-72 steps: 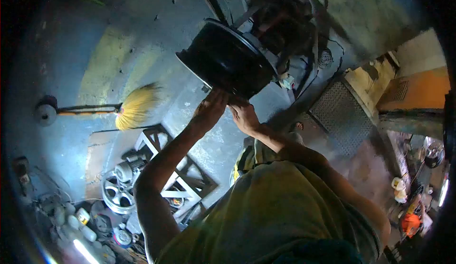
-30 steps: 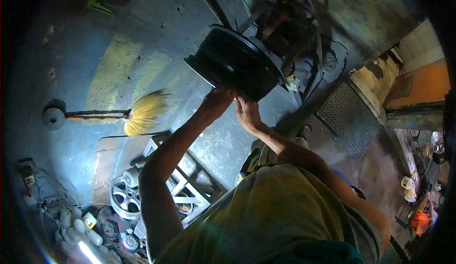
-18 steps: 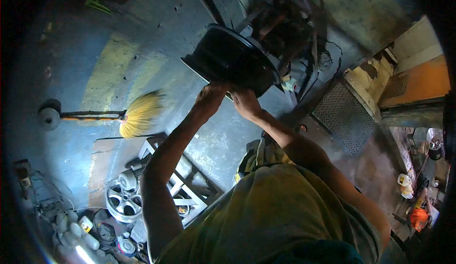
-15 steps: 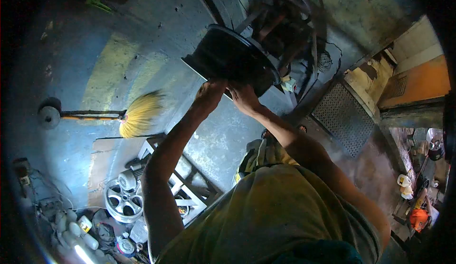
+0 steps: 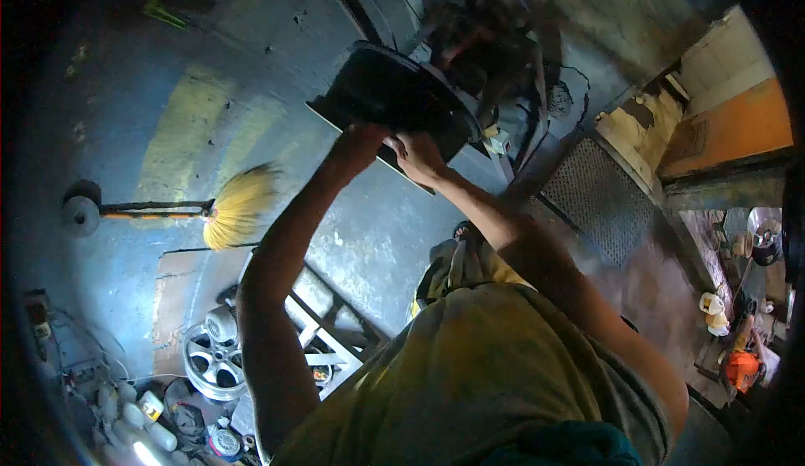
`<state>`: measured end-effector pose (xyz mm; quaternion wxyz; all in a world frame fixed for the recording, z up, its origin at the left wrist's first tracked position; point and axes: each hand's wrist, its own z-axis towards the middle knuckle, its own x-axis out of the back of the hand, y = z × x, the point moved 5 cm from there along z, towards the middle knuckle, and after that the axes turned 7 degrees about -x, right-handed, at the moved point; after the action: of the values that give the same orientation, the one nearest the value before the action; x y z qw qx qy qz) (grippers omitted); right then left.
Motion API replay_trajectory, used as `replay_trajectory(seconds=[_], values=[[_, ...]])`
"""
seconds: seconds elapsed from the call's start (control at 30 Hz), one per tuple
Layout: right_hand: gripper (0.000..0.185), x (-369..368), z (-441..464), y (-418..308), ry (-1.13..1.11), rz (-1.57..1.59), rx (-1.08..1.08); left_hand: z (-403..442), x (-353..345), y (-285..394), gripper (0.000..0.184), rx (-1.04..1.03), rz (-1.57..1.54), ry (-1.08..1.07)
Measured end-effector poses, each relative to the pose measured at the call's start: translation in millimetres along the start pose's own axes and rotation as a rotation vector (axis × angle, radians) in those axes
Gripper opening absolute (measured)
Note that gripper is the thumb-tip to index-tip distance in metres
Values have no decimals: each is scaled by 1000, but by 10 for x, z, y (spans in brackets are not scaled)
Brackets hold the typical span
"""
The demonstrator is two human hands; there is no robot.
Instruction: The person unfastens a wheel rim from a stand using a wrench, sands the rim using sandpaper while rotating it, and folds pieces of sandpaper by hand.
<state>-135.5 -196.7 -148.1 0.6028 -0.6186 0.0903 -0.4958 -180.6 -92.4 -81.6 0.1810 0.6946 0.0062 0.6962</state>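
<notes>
A black wheel rim is tilted on a dark machine with its barrel toward me. My left hand is closed at the near edge of the rim, against the barrel. Close beside it, my right hand has bent fingers at the same edge, and the two hands nearly touch. A thin pale strip of rim edge shows below them. Whatever lies between the fingers is too small and dark to make out.
Behind the rim stands the dark machine with hoses. A yellow broom lies at the left. Lower left are a silver alloy wheel, a metal frame and bottles. A perforated metal plate is at the right.
The rim and machine appear slightly farther left in view. Both my hands have moved a little up along the rim's near side, and the right fingers show more clearly.
</notes>
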Motion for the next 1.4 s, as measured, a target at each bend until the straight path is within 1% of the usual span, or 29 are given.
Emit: replay_trajectory(seconds=[0.03,0.07,0.17,0.2,0.27,0.33,0.4,0.43,0.47,0.5,0.57,0.6,0.7,0.73,0.77,0.83,0.87,0.93,0.97,1.0,1.07,1.13,1.17,1.2,1.23,1.27,1.33,1.37,1.4], values=[[23,5,64,4,-78,54,-84,33,-26,-76,27,-13,75,-63],[26,-15,106,57,-94,-4,-143,36,-95,-189,29,72,29,-123],[28,-87,246,229,-124,-78,-156,162,-166,-310,26,3,-9,-130],[30,-82,250,280,-132,-90,-108,178,-194,-332,26,0,-12,-127],[29,-86,228,330,-91,-101,-114,237,-213,-295,24,-97,58,-112],[28,-62,199,333,-55,-105,-116,244,-213,-293,24,-89,67,-145],[25,-41,167,273,-95,-72,-76,181,-217,-231,24,-75,78,-179],[25,-47,130,234,-97,-72,-73,124,-201,-200,24,-55,57,-95],[22,-20,53,161,-13,-33,-16,68,-155,-142,24,-35,39,-11],[19,-6,-30,84,70,8,38,4,-142,-92,24,-31,43,-10],[17,-85,-161,13,58,22,33,-160,-81,-3,24,61,-70,-10],[15,-120,-230,-14,46,29,27,-284,-62,57,24,-1,-143,79],[13,-166,-329,-81,6,44,-15,-311,-83,90,21,114,-195,27],[12,-153,-373,-63,65,30,-8,-258,-71,149,19,-63,4,49],[12,-127,-382,-37,129,12,-2,-254,-79,135,19,-62,4,54],[14,-132,-389,-41,135,2,0,-259,-177,99,37,70,-71,-99],[17,-129,-394,-67,143,-1,-5,-280,-209,76,37,72,-74,-100],[17,-157,-367,-63,74,30,-79,-329,-151,67,19,-14,-57,96],[18,-186,-354,-41,5,59,-150,-329,-153,50,19,-14,-57,93],[18,-176,-345,-54,4,59,-148,-320,-165,23,19,1,-56,65],[21,-144,-320,-138,123,71,15,-311,-65,37,20,25,-48,44],[20,-211,-287,-92,55,25,4,-368,-28,81,43,134,-98,-21],[20,-259,-262,-43,-8,-23,-11,-411,-38,111,43,133,-96,-19],[20,-261,-234,-2,-4,-24,-7,-458,-17,133,43,136,-78,58],[19,-237,-211,-44,0,-47,100,-492,9,150,43,137,-61,134],[18,-226,-207,-83,1,-70,204,-519,-2,153,43,133,-61,134],[18,-211,-194,-76,-21,-16,169,-570,10,200,23,69,81,165],[19,-197,-186,-94,-46,39,134,-588,-4,219,23,69,81,164],[19,-208,-169,-85,-46,40,132,-613,-16,197,25,143,36,183]])
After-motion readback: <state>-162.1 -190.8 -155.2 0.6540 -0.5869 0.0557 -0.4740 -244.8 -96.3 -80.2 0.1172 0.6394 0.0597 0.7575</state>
